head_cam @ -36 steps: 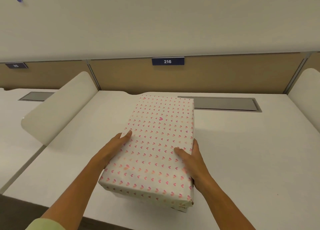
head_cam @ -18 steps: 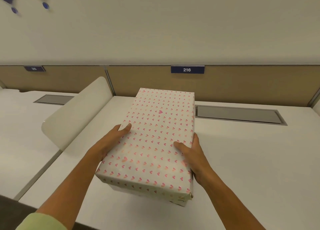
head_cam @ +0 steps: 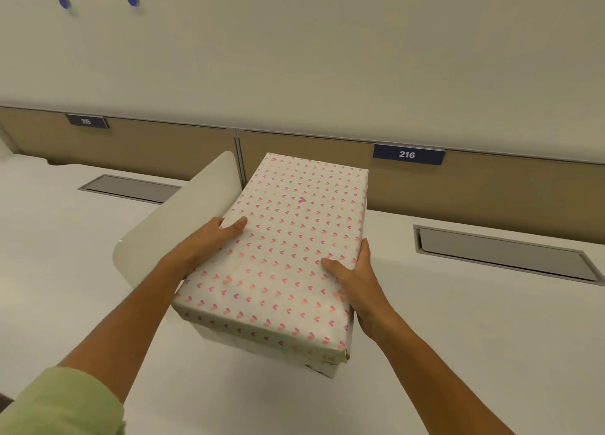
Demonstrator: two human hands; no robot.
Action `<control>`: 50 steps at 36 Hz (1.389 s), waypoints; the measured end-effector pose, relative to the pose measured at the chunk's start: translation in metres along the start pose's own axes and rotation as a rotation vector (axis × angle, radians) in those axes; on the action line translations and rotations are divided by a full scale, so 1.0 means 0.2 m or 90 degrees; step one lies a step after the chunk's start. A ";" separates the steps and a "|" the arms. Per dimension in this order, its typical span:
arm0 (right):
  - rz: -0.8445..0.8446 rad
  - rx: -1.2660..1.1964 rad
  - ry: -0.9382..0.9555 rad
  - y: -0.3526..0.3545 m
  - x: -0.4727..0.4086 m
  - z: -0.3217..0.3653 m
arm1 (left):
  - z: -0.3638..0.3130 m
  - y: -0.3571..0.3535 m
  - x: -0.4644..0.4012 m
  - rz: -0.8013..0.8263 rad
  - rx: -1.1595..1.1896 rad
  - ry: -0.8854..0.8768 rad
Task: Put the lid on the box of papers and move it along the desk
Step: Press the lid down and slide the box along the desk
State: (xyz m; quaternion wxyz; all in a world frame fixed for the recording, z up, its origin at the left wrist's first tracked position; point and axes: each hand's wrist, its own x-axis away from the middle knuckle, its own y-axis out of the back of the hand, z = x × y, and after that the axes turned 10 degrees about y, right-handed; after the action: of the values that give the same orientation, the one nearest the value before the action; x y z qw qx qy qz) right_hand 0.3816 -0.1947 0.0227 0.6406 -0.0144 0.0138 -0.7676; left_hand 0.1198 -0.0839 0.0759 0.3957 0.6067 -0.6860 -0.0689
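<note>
A rectangular box (head_cam: 284, 254) wrapped in white paper with small pink hearts has its lid on; the papers inside are hidden. It is held just above the white desk (head_cam: 458, 336), its near end raised. My left hand (head_cam: 209, 241) grips the box's left side, thumb on the lid. My right hand (head_cam: 357, 280) grips the right side, thumb on top too. The box's far end reaches toward the tan back panel.
A curved white divider (head_cam: 183, 225) stands just left of the box, between two desks. Grey cable hatches (head_cam: 504, 254) (head_cam: 131, 187) are set into each desk. Tan panels at the back carry number plates 216 (head_cam: 407, 154) and 215 (head_cam: 86, 121).
The box, held in both hands, has been lifted and carried left toward the divider. The view has turned left, so plate 216 and the hatch now sit further right.
</note>
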 end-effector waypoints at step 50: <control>0.039 0.071 -0.103 -0.80 -1.28 -0.35 | 0.18 0.49 -1.53 0.052 -0.024 0.050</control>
State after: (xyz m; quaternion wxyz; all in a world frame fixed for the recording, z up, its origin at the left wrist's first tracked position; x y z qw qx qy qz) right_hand 0.2680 0.0858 -0.0428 0.6624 -0.0400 -0.0804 -0.7438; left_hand 0.0063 0.1984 -0.0322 0.4356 0.5731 -0.6928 -0.0418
